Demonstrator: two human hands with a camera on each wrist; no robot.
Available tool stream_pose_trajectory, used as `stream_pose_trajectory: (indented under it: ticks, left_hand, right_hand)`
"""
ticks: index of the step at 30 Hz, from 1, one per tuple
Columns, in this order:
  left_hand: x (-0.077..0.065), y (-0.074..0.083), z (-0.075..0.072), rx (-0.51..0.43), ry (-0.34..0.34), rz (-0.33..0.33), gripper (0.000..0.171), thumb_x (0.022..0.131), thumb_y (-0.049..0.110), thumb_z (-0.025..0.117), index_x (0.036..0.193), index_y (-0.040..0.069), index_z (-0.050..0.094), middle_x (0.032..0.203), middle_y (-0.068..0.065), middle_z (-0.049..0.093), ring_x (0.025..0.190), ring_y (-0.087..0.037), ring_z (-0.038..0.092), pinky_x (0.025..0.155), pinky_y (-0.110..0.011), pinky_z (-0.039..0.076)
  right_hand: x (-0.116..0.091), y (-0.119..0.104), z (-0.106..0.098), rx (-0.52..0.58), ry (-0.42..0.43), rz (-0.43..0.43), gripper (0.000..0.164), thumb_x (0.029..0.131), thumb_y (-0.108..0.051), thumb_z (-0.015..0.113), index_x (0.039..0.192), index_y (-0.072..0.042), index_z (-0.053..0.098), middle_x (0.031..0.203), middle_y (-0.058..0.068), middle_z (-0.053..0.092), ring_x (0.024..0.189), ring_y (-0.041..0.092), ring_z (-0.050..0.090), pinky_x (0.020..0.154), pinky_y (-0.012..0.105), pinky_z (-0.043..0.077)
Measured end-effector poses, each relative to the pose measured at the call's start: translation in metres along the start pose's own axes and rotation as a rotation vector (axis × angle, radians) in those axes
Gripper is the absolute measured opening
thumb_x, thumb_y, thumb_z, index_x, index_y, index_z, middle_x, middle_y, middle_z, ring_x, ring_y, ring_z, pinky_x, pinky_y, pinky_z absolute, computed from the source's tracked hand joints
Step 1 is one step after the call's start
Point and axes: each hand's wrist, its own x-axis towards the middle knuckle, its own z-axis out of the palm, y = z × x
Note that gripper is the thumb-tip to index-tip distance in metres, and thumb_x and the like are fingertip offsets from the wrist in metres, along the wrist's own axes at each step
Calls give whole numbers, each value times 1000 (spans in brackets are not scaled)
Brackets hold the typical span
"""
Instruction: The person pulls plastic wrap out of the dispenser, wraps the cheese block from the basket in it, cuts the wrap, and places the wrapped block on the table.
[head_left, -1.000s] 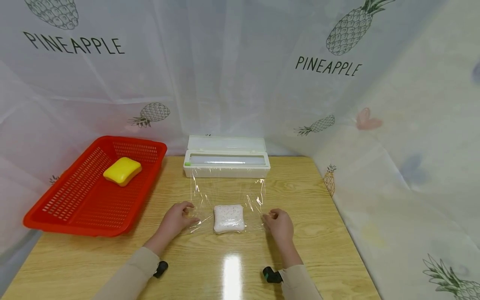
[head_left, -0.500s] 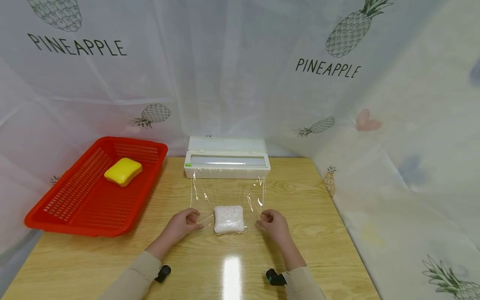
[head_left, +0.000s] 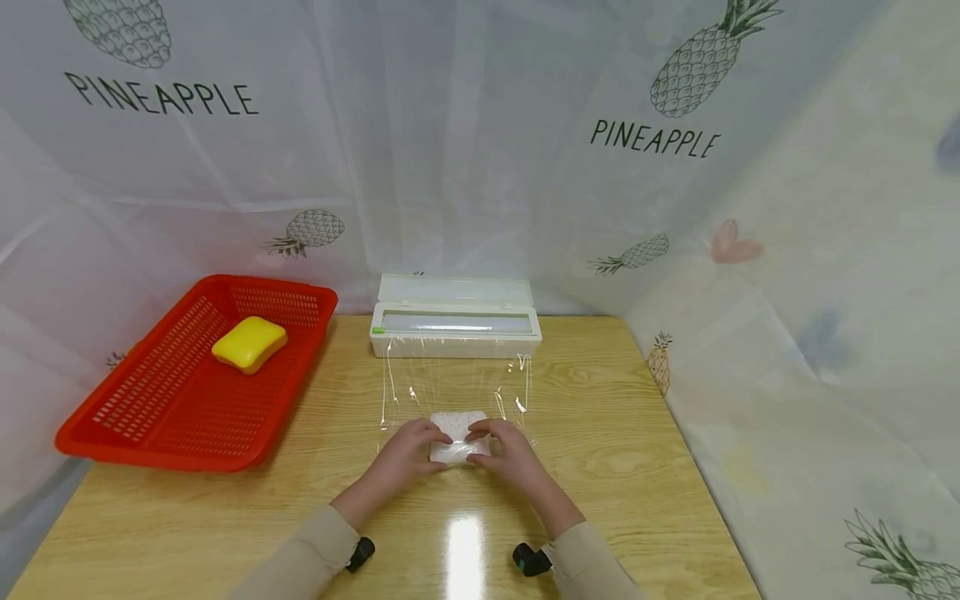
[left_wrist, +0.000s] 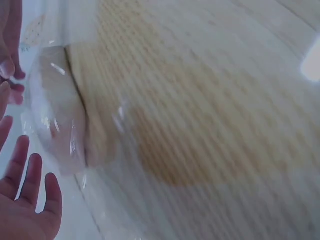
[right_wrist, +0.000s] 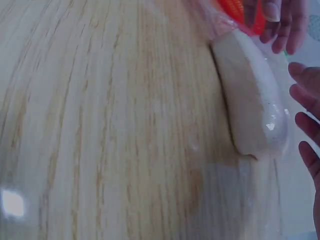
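Head view: white speckled rounded-square block [head_left: 459,427] under clear plastic film [head_left: 457,379] looks light, soft, slippery, best held by its sides; left hand [head_left: 408,447] and right hand [head_left: 512,454] have relaxed, ungripping fingers.

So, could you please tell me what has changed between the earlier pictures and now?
The left hand has moved right and the right hand left, from the sides of the clear film in to the white block, reaching over its edges in the head view; whether they touch it is unclear. The white block, the open box, the red basket and the yellow block in it stayed put.
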Motion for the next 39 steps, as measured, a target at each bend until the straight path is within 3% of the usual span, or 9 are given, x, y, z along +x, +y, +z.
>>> stream_pose_trajectory:
  ticks: [3,7,16,22,28,34,39]
  left_hand:
    - [2,2,3,25,1,12,31,72,18,87,99,11,74,100,3,59,94,-18,53,80,-36,49]
    - [3,1,6,53,-20,-20,35,74,21,87,104,12,73,102,4,57,93,-16,51,77,-33,47]
    - [5,-3,6,-4,-43,-87,47,76,21,85,118,9,68,104,2,58,94,-16,50,76,-34,45]
    - [9,-6,4,-20,-27,-124,48,75,25,85,118,13,67,112,1,63,105,-22,56,89,-42,46]
    - [13,-9,0,-6,-6,-77,45,72,25,87,112,14,68,111,2,65,107,-22,56,93,-43,46]
    - [17,-11,-4,27,10,12,48,69,22,89,111,14,67,113,0,62,106,-22,55,93,-43,46]
    - [24,-11,-10,56,16,21,51,69,18,89,115,15,66,114,0,61,107,-21,56,93,-41,47]
  right_hand:
    - [4,3,2,-81,-19,-77,33,78,-19,83,106,-12,69,106,-6,66,106,16,56,94,36,46]
    - [9,7,3,-216,-38,-182,30,75,-25,85,99,-15,72,106,-4,62,105,17,53,93,35,45]
    - [21,17,4,-409,-130,-286,36,73,-33,86,101,-17,71,104,-5,57,104,16,50,94,34,42]
    - [30,17,-5,-490,-173,-390,28,81,-34,80,100,-15,74,101,-4,61,98,14,55,86,28,47]
    - [43,12,-16,-486,-202,-463,24,82,-30,79,98,-13,76,95,-4,66,89,12,60,80,23,50]
    - [57,4,-29,-325,-276,-371,18,85,-24,78,97,-12,77,90,-5,70,78,5,62,71,17,49]
    - [70,-3,-41,-270,-348,-263,16,87,-25,75,99,-14,77,92,-6,72,77,2,62,67,18,50]
